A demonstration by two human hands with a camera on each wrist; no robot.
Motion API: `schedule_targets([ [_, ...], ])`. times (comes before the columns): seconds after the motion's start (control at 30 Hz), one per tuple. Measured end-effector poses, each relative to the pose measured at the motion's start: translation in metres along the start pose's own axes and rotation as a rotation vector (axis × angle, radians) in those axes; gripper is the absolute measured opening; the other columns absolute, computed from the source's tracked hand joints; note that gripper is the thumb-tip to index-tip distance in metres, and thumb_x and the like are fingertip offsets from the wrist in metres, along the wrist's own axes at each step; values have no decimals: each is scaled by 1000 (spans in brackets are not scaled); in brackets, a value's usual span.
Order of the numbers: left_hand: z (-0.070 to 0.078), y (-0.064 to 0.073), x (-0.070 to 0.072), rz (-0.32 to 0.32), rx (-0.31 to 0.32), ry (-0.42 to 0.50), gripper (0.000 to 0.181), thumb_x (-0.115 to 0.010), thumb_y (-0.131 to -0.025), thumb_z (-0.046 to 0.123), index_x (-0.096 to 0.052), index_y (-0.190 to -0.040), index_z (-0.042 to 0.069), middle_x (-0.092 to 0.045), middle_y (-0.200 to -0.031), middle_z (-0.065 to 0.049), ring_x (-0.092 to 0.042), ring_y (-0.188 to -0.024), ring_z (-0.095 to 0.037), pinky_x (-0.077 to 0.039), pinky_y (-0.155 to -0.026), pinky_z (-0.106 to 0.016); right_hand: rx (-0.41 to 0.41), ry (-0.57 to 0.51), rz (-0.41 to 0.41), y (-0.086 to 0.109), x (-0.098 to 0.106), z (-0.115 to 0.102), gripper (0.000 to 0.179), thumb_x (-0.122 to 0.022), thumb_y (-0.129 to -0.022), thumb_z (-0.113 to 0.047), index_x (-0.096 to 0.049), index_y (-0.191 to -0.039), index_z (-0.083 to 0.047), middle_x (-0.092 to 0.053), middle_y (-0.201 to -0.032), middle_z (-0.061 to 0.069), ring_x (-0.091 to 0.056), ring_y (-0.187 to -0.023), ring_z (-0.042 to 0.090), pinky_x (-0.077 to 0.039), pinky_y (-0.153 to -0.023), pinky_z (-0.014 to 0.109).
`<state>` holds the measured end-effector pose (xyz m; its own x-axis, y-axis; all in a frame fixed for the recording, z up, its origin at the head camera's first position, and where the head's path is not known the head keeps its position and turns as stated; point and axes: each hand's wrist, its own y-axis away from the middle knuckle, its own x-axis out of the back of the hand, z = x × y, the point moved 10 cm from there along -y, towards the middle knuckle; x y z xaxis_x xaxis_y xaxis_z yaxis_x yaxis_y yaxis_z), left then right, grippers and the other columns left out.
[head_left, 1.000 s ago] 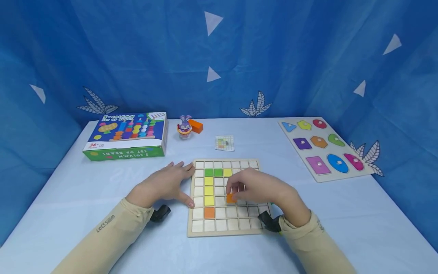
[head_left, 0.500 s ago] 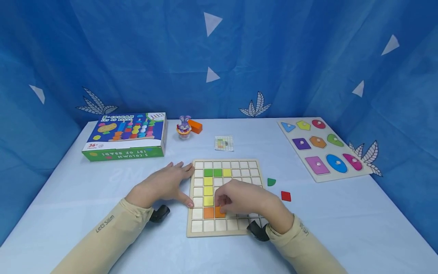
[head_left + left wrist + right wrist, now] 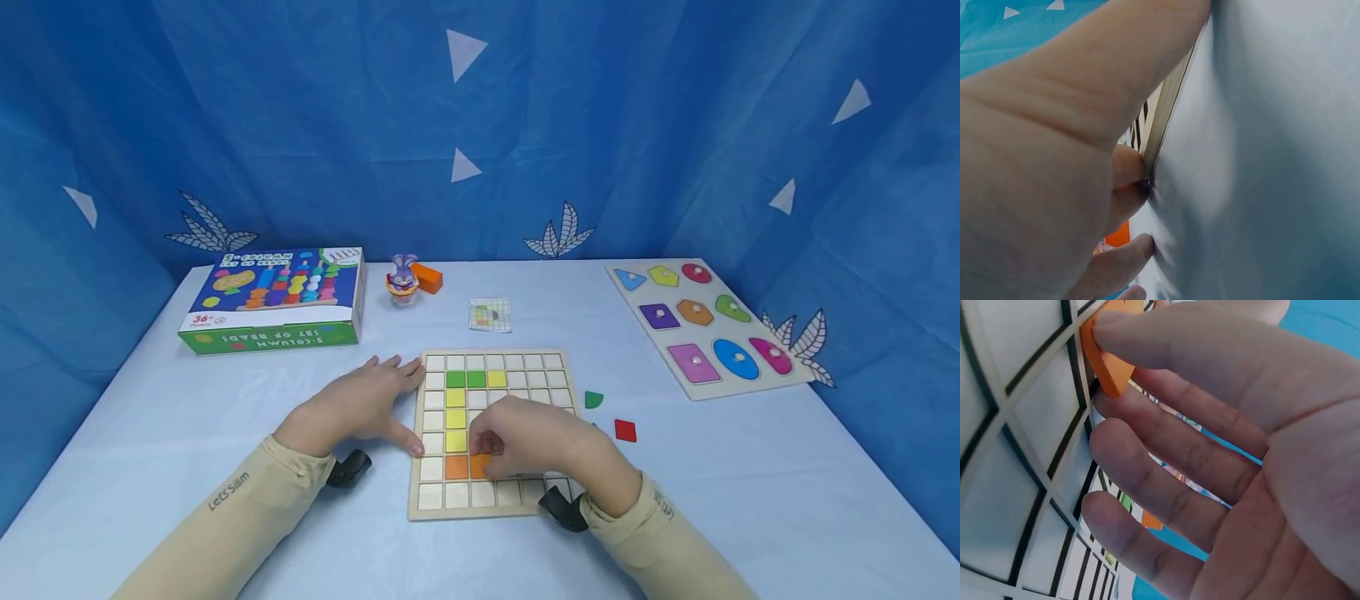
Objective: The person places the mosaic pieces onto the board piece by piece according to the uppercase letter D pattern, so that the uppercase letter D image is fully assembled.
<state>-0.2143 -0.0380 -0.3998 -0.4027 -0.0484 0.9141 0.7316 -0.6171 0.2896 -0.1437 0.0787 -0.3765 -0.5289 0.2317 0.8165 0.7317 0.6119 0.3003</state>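
Red tile, green piece, fingers over board

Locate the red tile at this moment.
In the head view, the red tile lies on the white table, right of the grid board, below and right of a green tile with a curved edge.

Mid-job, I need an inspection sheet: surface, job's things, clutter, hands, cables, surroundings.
Surface: white table.
Job's things: square wooden grid board with two green square tiles, four yellow square tiles, one orange square tile; printed grid card beyond; red square tile and green rounded piece at right.
Clutter: blue-and-green cardboard box, purple rabbit figurine, orange block, white shape-puzzle board.
Left hand: fingers spread, touches the board's left edge.
Right hand: pinches a second orange tile at the board.
Cables: nothing seen.
Surroundings: blue curtain with white triangles.
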Motion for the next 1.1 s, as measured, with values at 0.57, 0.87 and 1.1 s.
schedule_targets([
  [0.57,1,0,1,2,-6,-13,124,-78,-59,76,-42,-153,4,-34,-160,-11,-24,-148,-41,-16,-121,-56,-23,57,-3,0,-2,0,22,-89,-75,-12,-80,-93,-21,-62,-76,-16,-54,-72,5,-50,-66,20],
  [0.87,-1,0,0,-5,6,-6,124,-79,-59,75,-42,-153,4,-33,-161,-11,-22,-149,-41,-15,-121,-56,-4,-25,-16,5,3,4,22,-87,-79,-14,-78,-98,-19,-63,-78,-15,-57,-73,4,-52,-69,20],
  [1.1,0,0,0,-1,-3,-4,124,-79,-59,74,-41,-153,4,-33,-161,-11,-22,-148,-41,-15,-121,-56,-93,-71,27,20,25,21,31,-88,-78,-15,-76,-106,-19,-65,-83,-9,-58,-77,10,-54,-69,25],
])
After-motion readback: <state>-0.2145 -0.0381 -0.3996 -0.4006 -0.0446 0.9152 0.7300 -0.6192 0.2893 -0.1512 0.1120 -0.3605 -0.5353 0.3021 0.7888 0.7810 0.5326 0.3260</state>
